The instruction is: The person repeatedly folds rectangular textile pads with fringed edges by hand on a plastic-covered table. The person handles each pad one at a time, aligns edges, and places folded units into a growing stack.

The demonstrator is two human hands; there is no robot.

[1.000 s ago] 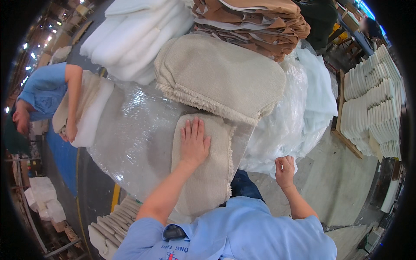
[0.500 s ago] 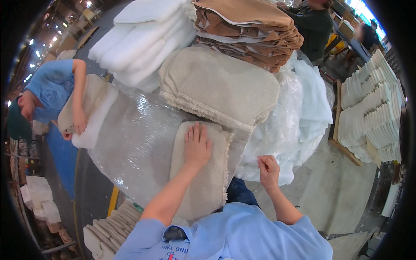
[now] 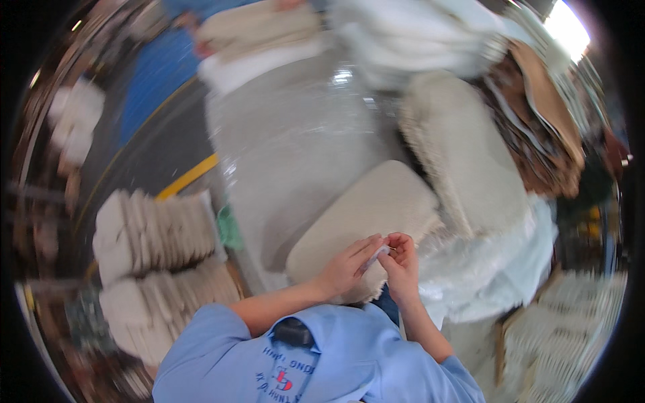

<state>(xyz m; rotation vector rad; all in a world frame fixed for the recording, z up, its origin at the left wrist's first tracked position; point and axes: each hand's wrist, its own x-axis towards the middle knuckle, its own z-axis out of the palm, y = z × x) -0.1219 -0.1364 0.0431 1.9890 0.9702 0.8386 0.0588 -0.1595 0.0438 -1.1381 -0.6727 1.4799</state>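
My left hand (image 3: pixel 351 266) and my right hand (image 3: pixel 402 267) meet above the near end of a beige fabric piece (image 3: pixel 376 208) with a frayed edge. Between their fingers is a small whitish piece (image 3: pixel 377 256), too blurred to tell its kind. My right fingers pinch together at it, while the left fingers press side by side against it. Under the beige fabric lies a plastic-wrapped surface (image 3: pixel 289 134). Beyond, to the right, stands a stack of similar beige fabric pieces (image 3: pixel 470 148) with fringed edges.
White padding (image 3: pixel 416 40) and brown fabric pieces (image 3: pixel 537 121) are piled at the far right. Stacked cushions (image 3: pixel 161 228) stand at left, and pale stacked pieces (image 3: pixel 571 336) at lower right. Across the surface, a co-worker's hands touch another beige piece (image 3: pixel 262 30) on white padding.
My left hand has left the beige fabric and come together with my right hand, around the small whitish piece. The whole view has swung round to the left.
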